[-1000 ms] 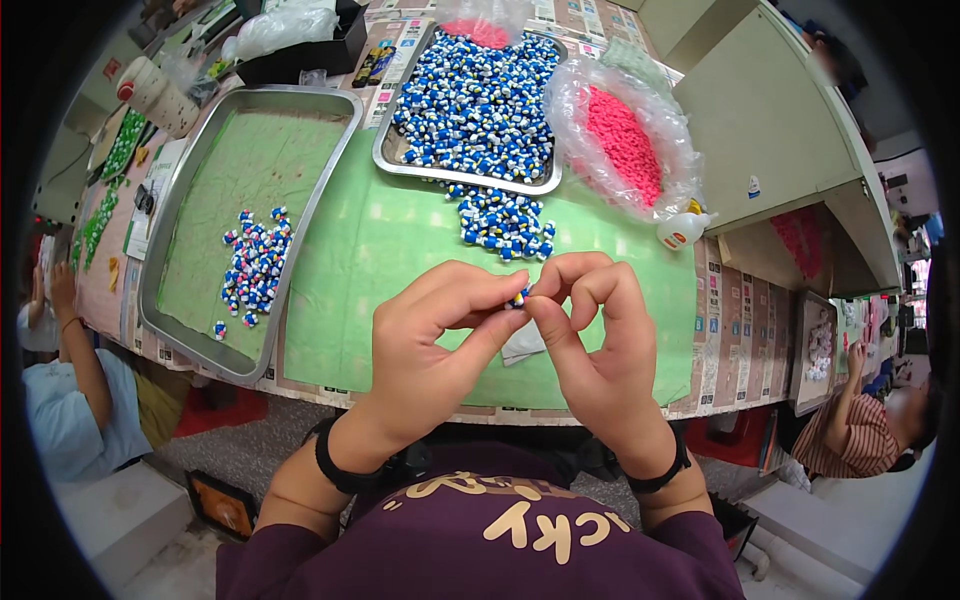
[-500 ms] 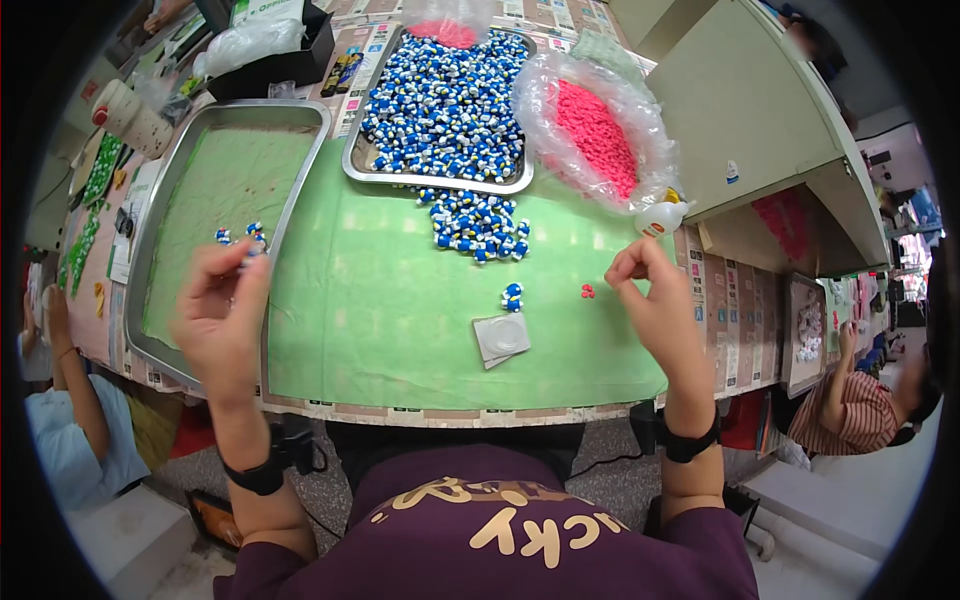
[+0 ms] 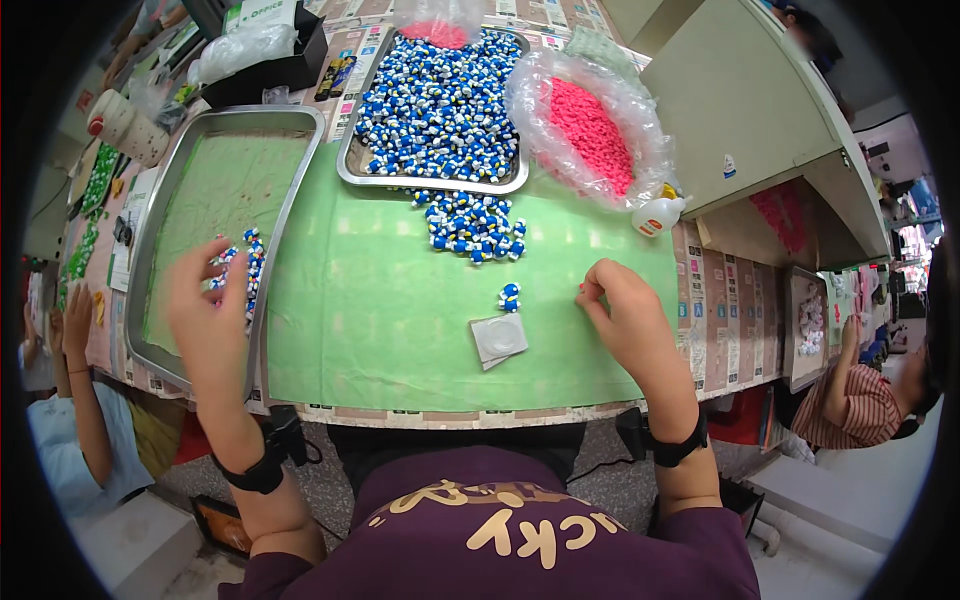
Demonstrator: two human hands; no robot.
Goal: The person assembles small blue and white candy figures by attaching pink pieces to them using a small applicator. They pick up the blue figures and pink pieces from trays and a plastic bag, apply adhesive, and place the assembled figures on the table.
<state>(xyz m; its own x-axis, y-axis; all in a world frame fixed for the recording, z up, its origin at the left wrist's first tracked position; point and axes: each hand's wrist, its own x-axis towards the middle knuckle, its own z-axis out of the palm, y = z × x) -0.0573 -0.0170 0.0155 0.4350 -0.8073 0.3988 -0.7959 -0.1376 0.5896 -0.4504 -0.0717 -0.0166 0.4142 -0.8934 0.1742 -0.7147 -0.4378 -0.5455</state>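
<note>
Our right hand sits right of centre in the frame, its fingertips pinched narrow on a tiny pink piece just above the green mat. Our left hand hovers at the left, over the near edge of the long steel tray, its fingers loosely curled; we cannot tell whether it holds anything. Just beyond its fingers, a small cluster of blue-and-white figures lies inside that tray. Between our hands, near the middle of the frame, a single blue-and-white figure rests on the mat, just above a small clear dish. Further up, a loose pile of blue-and-white figures spills onto the mat below a second steel tray heaped with the same pieces. To its right, in the upper right, a clear plastic bag holds a mound of pink pieces, with a small white bottle beside it.
</note>
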